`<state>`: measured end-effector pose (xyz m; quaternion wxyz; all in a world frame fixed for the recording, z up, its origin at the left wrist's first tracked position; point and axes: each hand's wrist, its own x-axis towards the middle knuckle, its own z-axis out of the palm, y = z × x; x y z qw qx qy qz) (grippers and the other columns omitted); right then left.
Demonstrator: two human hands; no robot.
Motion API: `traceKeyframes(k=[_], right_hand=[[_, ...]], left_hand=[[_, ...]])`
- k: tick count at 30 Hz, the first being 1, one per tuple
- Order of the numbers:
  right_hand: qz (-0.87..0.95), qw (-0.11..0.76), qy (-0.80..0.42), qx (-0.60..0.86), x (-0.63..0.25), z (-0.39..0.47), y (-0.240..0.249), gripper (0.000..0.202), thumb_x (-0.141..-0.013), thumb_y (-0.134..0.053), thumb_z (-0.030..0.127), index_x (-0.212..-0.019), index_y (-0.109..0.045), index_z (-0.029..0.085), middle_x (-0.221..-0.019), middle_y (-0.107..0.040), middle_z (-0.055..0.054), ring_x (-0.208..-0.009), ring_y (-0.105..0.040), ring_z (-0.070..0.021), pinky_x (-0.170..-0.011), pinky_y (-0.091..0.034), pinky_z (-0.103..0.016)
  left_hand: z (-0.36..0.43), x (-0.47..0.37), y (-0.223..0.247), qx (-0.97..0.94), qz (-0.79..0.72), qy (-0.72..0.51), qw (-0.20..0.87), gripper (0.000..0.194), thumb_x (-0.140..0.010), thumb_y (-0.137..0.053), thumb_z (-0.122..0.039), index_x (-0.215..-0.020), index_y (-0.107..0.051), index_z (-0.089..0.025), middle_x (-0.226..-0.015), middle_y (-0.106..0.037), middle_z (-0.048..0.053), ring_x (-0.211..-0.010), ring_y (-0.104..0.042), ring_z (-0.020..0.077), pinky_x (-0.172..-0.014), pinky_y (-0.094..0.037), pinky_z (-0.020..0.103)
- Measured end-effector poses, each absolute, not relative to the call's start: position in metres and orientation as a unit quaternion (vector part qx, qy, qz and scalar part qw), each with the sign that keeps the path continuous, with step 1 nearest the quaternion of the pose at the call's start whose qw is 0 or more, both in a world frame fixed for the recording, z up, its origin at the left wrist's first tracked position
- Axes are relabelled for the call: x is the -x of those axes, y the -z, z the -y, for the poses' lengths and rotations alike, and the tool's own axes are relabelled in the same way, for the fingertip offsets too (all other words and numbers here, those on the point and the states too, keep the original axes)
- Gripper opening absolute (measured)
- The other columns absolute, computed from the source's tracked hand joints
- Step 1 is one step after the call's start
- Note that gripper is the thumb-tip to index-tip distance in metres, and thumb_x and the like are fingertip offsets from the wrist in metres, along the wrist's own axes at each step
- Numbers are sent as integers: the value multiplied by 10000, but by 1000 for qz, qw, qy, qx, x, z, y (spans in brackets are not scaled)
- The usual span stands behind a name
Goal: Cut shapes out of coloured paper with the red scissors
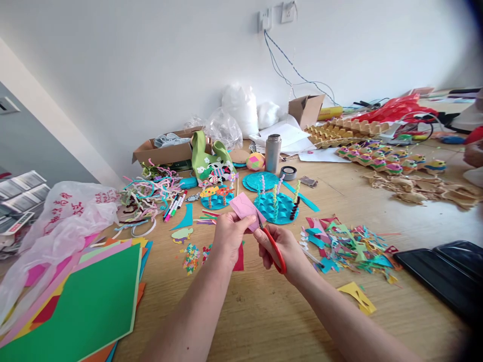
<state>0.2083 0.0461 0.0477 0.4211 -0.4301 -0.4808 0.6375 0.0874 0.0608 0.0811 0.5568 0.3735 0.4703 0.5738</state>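
Note:
My left hand [231, 234] pinches a pink piece of paper [243, 203] with a curved line drawn on it. My right hand [281, 246] is closed round red-handled scissors [277, 250], whose blades meet the paper's right edge. Just behind the paper stand blue round bases [277, 206] with twisted pipe-cleaner stems; a smaller one [217, 200] carries colourful paper fish. A red paper piece [239, 259] lies beneath my hands, partly hidden. Small confetti-like bits [191, 257] lie left of my left forearm.
Coloured sheets [94, 296] and a plastic bag [71, 211] lie left, below pipe cleaners [151, 193]. Paper scraps [354, 244] and a black phone [433, 271] are right. Behind stand a metal bottle [272, 153] and egg trays [335, 133]. Another person's hand [473, 153] shows far right.

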Motion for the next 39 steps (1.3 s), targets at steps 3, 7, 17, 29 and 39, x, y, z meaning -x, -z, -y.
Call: traceKeyframes(k=[3, 7, 17, 29, 39], right_hand=[[484, 422, -636, 428, -209, -46, -49, 448, -675, -733, 552, -660, -475, 186, -458, -563, 63, -299, -497, -77, -302, -355, -166], [484, 418, -639, 428, -209, -46, -48, 431, -686, -733, 534, -678, -483, 182, -457, -566, 65, -295, -497, -75, -294, -346, -156], [476, 415, -646, 428, -210, -47, -43, 417, -682, -749, 501, -696, -485, 179, -436, -565, 70, -267, -484, -71, -264, -320, -134], [481, 427, -648, 408, -209, -46, -45, 404, -687, -737, 496, -678, -494, 174, -457, -575, 57, -292, -501, -73, -290, -355, -148], [475, 425, -647, 418, -209, -47, -45, 400, -680, -746, 479, -669, -485, 177, -442, -565, 67, -274, -489, -70, -274, -336, -139]], left_hand=[[-61, -87, -82, -376, -474, -569, 557, 149, -549, -738, -222, -656, -724, -119, -610, -676, 37, -550, -570, 128, -577, -468, 246], [-61, -86, -82, -377, -480, -565, 555, 166, -559, -735, -230, -679, -733, -116, -630, -685, 44, -568, -583, 136, -591, -479, 254], [-62, -86, -81, -376, -474, -563, 563, 187, -544, -742, -244, -673, -730, -110, -630, -689, 47, -557, -567, 126, -588, -477, 247], [-62, -84, -79, -402, -491, -544, 549, 174, -560, -730, -266, -645, -715, -114, -602, -669, 48, -557, -552, 131, -580, -457, 251], [-62, -85, -80, -394, -491, -543, 556, 184, -548, -739, -271, -632, -708, -111, -584, -662, 45, -549, -559, 130, -577, -459, 248]])
